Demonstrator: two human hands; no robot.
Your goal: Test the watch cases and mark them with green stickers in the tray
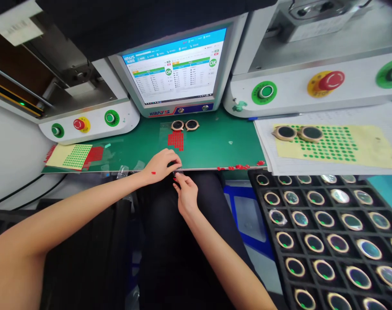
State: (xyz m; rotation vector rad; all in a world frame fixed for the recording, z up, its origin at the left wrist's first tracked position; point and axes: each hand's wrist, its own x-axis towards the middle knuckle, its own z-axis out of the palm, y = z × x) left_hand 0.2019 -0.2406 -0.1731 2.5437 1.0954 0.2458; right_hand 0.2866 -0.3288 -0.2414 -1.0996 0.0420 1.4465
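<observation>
At the front edge of the green mat, my left hand and my right hand meet, fingertips pinched close together. Between them is a small, clear, film-like piece, partly hidden by the fingers. A bit of red shows at my right fingertips; whether it belongs to the film I cannot tell. One small red sticker is stuck near my left wrist. Just beyond my hands lies a sheet of red stickers, with two round watch cases with dark faces at its top edge.
A monitor showing green OK marks stands behind the mat, between two button-panel machines. Loose red stickers line the mat's front edge. To the right, two more watch cases rest on green-dot sticker paper, above a black compartment tray of watch cases.
</observation>
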